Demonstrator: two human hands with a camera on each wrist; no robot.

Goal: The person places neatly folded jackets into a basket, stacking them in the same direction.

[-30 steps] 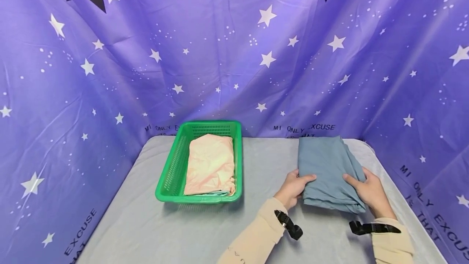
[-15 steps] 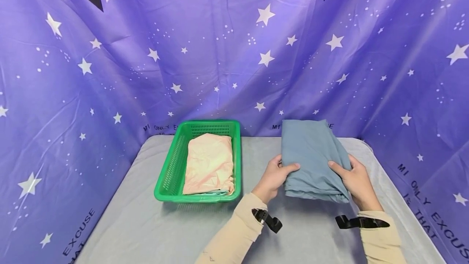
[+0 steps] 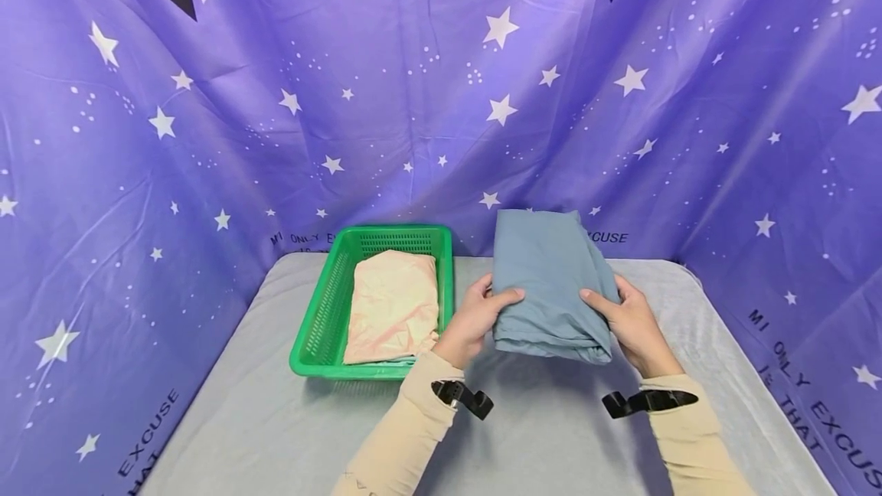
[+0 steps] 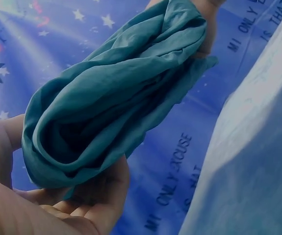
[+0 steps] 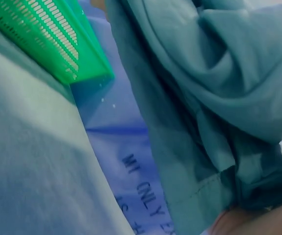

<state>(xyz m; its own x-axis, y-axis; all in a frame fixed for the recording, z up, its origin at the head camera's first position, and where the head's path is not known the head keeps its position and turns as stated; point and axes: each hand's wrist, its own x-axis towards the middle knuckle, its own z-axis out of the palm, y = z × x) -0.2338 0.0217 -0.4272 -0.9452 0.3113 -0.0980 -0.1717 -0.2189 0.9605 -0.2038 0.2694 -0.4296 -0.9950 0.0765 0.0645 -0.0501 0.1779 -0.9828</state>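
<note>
A folded blue-grey cloth garment (image 3: 547, 278) is held up over the table between both hands. My left hand (image 3: 477, 316) grips its left edge, thumb on top and fingers curled beneath, as the left wrist view shows around the rolled layers of the garment (image 4: 101, 107). On the opposite edge my right hand (image 3: 637, 324) pinches it the same way, thumb on the upper face. In the right wrist view the garment (image 5: 199, 122) hangs in loose folds with a stitched hem, and only part of the hand shows.
Left of the hands, a green plastic basket (image 3: 310, 327) with slotted walls stands on the grey cloth-covered table (image 3: 551, 442). Inside lies a folded pale pink garment (image 3: 393, 305) with a strip of mint cloth under its near edge. A purple starry curtain (image 3: 386, 98) encloses the table's back and sides.
Both hands have lifted the blue-grey garment off the right part of the table and carried it leftward, closer to the basket. Basket and pink garment stay put.
</note>
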